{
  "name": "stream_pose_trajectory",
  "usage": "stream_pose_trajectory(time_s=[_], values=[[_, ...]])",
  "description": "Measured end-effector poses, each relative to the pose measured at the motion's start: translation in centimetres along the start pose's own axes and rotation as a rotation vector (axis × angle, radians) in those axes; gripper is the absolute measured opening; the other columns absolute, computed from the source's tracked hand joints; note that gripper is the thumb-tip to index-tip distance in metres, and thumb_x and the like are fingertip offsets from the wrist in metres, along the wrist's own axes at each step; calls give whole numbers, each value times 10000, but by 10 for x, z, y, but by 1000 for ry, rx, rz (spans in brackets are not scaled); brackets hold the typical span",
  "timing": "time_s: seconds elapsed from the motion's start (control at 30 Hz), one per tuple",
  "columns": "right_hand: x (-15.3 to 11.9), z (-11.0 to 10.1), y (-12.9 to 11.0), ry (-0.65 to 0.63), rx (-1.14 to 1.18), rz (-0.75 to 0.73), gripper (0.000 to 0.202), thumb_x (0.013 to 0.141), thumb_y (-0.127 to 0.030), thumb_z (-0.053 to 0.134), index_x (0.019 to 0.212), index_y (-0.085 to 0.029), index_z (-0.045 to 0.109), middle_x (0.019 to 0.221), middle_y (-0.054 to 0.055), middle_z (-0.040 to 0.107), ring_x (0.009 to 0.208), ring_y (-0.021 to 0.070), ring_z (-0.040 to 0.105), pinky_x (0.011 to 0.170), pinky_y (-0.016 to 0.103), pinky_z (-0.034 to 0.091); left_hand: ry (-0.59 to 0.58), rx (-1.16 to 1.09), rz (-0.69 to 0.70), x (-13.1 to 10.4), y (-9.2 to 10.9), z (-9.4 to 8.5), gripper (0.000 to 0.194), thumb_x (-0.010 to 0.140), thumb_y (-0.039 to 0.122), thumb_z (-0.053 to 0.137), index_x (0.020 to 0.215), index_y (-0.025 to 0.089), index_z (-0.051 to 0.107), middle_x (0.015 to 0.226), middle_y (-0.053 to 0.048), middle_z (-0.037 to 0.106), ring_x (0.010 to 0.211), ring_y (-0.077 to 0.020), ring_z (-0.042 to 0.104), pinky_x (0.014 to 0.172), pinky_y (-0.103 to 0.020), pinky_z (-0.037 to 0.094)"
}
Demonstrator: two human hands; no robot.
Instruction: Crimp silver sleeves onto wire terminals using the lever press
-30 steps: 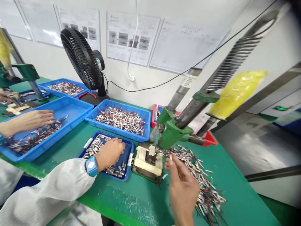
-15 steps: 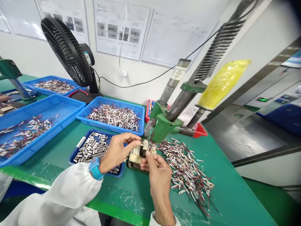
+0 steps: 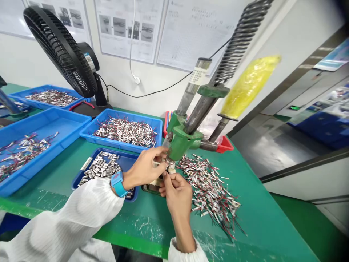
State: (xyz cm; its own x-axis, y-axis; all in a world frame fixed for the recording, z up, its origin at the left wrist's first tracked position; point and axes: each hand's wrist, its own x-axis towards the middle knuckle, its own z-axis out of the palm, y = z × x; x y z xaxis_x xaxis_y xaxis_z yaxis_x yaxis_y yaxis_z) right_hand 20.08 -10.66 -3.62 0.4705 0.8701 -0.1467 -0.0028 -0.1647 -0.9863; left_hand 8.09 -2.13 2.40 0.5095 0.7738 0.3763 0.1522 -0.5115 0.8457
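Note:
A green hand press (image 3: 181, 142) stands over a small pale fixture (image 3: 154, 185) on the bench. From the left, my left hand (image 3: 147, 165) reaches under the press head, thumb and fingers curled together at the fixture. My right hand (image 3: 177, 193) pinches at the fixture's front, its fingertips close to the left ones. Whatever either hand holds is too small and covered to make out. To the right lies a loose pile of small white parts with red and black wires (image 3: 209, 193). Left of the fixture, a dark blue tray (image 3: 77, 178) contains short metal cylinders (image 3: 102, 168).
Behind are a blue tray of wired parts (image 3: 159, 127) and a black fan (image 3: 62, 51). A larger blue tray (image 3: 65, 122) stands left. The press's yellow-wrapped lever (image 3: 251, 87) juts up right, with a red bin (image 3: 225, 144) behind its base.
The view has shifted slightly, so the scene sits further left and higher. My left hand has moved closer under the press head, over the fixture; my right hand stays pinched there.

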Motion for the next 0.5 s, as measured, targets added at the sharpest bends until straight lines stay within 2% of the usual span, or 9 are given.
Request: stream_pose_trajectory(time_s=[0.1,0.17,0.23,0.3,0.37,0.43,0.47,0.5], values=[[1,-2,0,-23,-12,7,605,750,-767,691,712,-173,581,578,25,638,439,133,591,410,200,467,11,90,13,-2,-1,0,287,842,147,604,1106,120,711,903,-62,766,818,-196,684,773,-313,534],[-3,-8,0,-81,-52,21,606,749,-766,689,705,-172,577,584,21,632,414,120,557,381,195,427,24,122,6,-7,-3,0,299,874,186,606,1146,118,707,948,-81,776,862,-222,693,806,-346,538],[-8,-21,-5,-124,-130,10,583,765,-738,695,732,-162,611,608,23,639,405,112,534,363,194,386,21,124,12,-13,-6,-1,356,911,210,590,1246,128,679,1089,-105,774,970,-243,698,888,-379,536],[-10,-41,-21,-33,-221,-85,554,783,-700,704,824,-148,678,663,41,671,453,125,563,391,206,401,24,100,10,-17,-8,-1,418,932,222,592,1342,152,631,1264,-110,731,1108,-254,675,978,-394,515],[-3,-60,-55,203,-325,-273,556,803,-667,707,969,-137,726,786,80,721,600,163,644,500,240,485,36,81,-13,-20,-11,-2,403,936,252,625,1330,168,641,1317,-98,712,1166,-261,656,1019,-400,495],[13,-71,-106,448,-434,-485,601,825,-648,699,1118,-124,729,951,127,745,796,203,696,663,298,547,45,80,-43,-22,-13,-3,300,942,294,650,1211,171,700,1241,-89,746,1125,-265,672,1000,-400,496],[24,-73,-135,510,-482,-569,634,853,-636,676,1214,-116,708,1046,152,739,899,220,704,755,337,556,48,82,-54,-22,-14,-2,254,947,309,653,1150,173,719,1190,-86,762,1088,-263,682,981,-397,499],[34,-73,-163,550,-488,-649,688,849,-639,676,1265,-91,688,1046,165,740,888,217,710,765,354,547,53,84,-60,-23,-14,-2,227,952,318,651,1111,174,727,1153,-84,769,1063,-260,688,965,-393,501]])
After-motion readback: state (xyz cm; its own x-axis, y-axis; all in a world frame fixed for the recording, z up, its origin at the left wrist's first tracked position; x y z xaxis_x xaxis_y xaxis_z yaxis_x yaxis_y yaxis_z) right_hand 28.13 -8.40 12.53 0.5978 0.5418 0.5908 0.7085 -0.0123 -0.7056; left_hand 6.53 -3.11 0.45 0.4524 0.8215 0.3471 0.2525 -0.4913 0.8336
